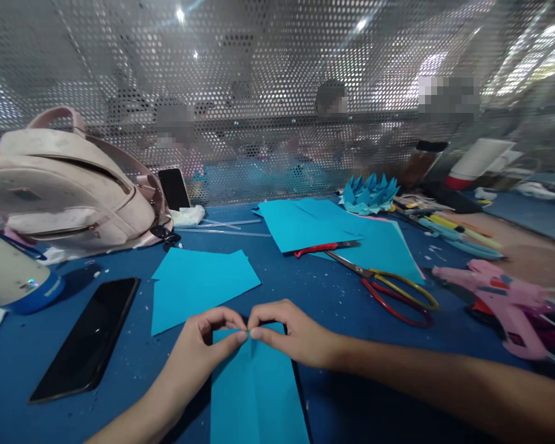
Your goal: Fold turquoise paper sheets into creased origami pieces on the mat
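Head view: L hand (203, 345) and R hand (291, 336) both pinch the far edge of a blue paper strip (256, 388) lying on the table (333, 296), fingertips meeting at centre. Step, prob.: creasing the top fold. Next needs firm press along the crease. Count: 2 phones, 1 scissors (388, 290), 1 pink glue gun (504, 302), 1 backpack (69, 185).

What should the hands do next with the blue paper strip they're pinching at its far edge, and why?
Probably press the fingertips down and slide them apart along the far edge. The left hand and right hand meet thumb to forefinger at the middle of the top of the paper strip, which lies flat on the table with a faint centre crease, so the fold looks started but not flattened.
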The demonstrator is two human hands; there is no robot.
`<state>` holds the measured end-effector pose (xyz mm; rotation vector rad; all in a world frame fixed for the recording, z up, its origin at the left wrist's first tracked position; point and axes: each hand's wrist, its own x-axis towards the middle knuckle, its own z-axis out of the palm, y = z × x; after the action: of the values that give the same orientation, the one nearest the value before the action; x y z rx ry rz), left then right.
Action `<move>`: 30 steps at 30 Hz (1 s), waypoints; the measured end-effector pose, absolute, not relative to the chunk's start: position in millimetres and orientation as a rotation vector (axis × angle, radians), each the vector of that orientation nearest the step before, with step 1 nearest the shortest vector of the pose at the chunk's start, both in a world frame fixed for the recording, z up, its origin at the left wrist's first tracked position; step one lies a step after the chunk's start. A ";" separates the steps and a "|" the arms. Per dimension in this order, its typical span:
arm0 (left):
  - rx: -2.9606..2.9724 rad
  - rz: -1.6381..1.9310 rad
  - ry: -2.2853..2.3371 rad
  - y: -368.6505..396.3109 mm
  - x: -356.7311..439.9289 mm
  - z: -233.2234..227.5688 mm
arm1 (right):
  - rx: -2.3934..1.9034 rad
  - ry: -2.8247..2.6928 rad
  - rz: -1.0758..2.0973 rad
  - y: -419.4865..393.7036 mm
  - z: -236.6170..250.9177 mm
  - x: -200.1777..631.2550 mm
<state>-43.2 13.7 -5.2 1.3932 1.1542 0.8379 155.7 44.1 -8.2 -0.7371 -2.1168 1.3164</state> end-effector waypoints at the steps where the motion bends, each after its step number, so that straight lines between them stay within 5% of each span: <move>1: 1.394 0.833 1.165 14.4 -43.4 -5.1 | -0.749 -2.108 1.314 43.8 -7.3 155.7; 30: 1.229 1.016 1.440 7.6 -48.6 -8.8 | -1.028 -1.669 1.538 48.5 -10.7 154.9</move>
<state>-48.6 7.6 -8.8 1.2294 1.4402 1.0156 154.9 48.5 -10.7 -1.0284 -1.6689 1.5381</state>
